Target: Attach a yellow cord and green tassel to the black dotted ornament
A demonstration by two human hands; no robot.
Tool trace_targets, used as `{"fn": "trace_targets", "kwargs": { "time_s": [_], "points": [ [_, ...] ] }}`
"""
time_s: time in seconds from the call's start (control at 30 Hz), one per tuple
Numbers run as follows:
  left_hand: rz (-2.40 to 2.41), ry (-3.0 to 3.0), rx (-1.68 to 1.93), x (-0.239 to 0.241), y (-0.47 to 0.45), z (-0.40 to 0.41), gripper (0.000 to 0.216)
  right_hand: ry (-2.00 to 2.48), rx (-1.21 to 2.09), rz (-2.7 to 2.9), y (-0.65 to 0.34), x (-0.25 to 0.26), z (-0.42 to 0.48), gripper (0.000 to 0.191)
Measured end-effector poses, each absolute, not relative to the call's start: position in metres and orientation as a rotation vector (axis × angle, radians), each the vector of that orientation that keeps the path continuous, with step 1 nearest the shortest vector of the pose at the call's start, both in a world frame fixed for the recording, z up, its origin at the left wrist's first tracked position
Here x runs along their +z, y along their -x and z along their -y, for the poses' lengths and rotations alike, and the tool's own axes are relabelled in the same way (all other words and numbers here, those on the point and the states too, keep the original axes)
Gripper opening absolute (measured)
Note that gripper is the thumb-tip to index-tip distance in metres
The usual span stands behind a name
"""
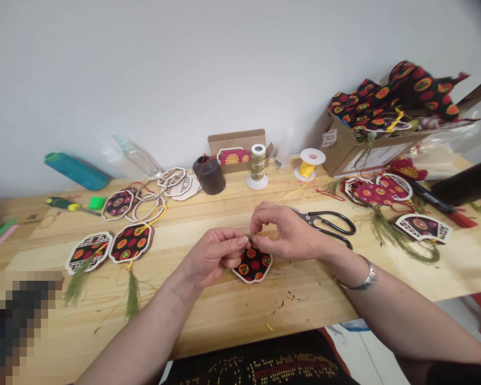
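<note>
A fabric ornament (254, 267), black with red and orange round flowers and a pale scalloped rim, lies on the table under my fingers. My left hand (218, 251) is closed over its upper left side, thumb and forefinger pinched together. Opposite it, my right hand (282, 230) pinches at the same spot, fingertips nearly touching those of the left. A small bit of olive-green thread (249, 235) shows between both sets of fingertips; the rest of it is hidden. Black-handled scissors (331, 223) lie just beyond my right wrist.
Finished-looking ornaments with green tassels (131, 243) lie at left. Along the wall stand a black spool (209, 175), a green thread spool (258, 166) and a yellow thread spool (309, 164). A cardboard box (344, 147) of patterned fabric is at right, near more ornaments (379, 190).
</note>
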State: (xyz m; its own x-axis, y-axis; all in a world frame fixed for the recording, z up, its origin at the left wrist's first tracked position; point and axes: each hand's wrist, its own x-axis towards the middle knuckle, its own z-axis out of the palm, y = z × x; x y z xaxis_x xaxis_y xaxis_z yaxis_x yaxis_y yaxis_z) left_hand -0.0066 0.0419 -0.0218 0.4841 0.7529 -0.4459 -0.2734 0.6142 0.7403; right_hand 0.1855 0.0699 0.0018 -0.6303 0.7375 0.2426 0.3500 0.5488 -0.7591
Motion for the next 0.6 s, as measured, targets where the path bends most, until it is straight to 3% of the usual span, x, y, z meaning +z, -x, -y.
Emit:
{"fn": "trace_targets", "kwargs": {
  "time_s": [0.33, 0.6],
  "points": [
    [-0.826, -0.672, 0.686, -0.0184, 0.0055, -0.0413, 0.019, 0.887, 0.923, 2.226, -0.1865, 0.0035, -0.0707, 0.002],
    [-0.814, -0.687, 0.689, -0.0213, 0.0063, -0.0439, 0.018, 0.846, 1.066, 2.212, -0.1897, 0.0056, -0.0739, 0.013]
  ]
}}
